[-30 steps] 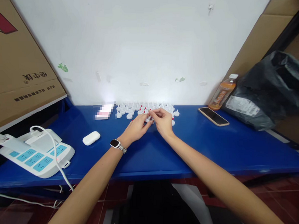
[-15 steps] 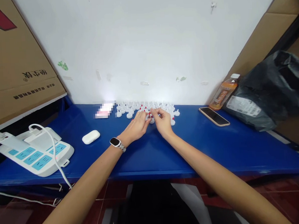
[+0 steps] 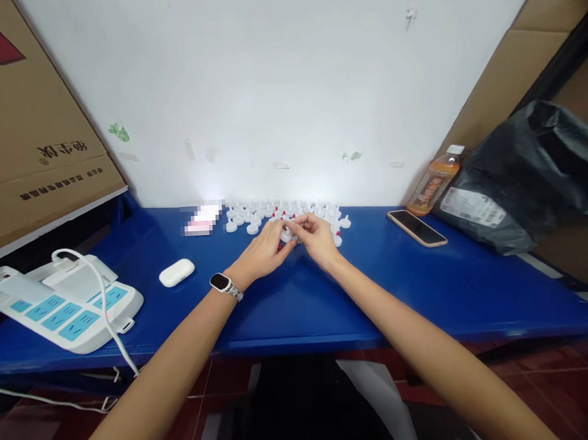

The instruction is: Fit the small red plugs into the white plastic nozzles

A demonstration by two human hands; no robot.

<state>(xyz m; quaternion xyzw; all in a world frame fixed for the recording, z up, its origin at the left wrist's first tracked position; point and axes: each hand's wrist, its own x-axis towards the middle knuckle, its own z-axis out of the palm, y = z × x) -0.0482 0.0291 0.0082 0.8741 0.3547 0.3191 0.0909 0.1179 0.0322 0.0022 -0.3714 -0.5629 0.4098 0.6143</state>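
Note:
My left hand point(image 3: 265, 250), with a watch point(image 3: 221, 282) on its wrist, is closed on a white nozzle cap point(image 3: 287, 235) between thumb and fingers. My right hand point(image 3: 318, 238) meets it there, thumb and forefinger pinched at the top of the same cap. Whatever lies between those right fingertips is too small to tell. Behind both hands stand several more white nozzle caps point(image 3: 252, 228), spread along the wall. A few of them carry red tips point(image 3: 284, 213). Some red bits point(image 3: 280, 246) show beneath my left fingers.
On the left of the blue table point(image 3: 299, 311) are a power strip point(image 3: 95, 329) with a white cable and a white earbud case point(image 3: 177, 273). To the right lie a phone point(image 3: 417, 228), a drink bottle point(image 3: 433, 185) and a black plastic bag point(image 3: 513, 182). Cardboard point(image 3: 33, 128) stands at the left.
My right fingertips have shifted slightly left and down onto the cap in my left hand. The white cap between the hands now shows more clearly. The camera view has shifted a little.

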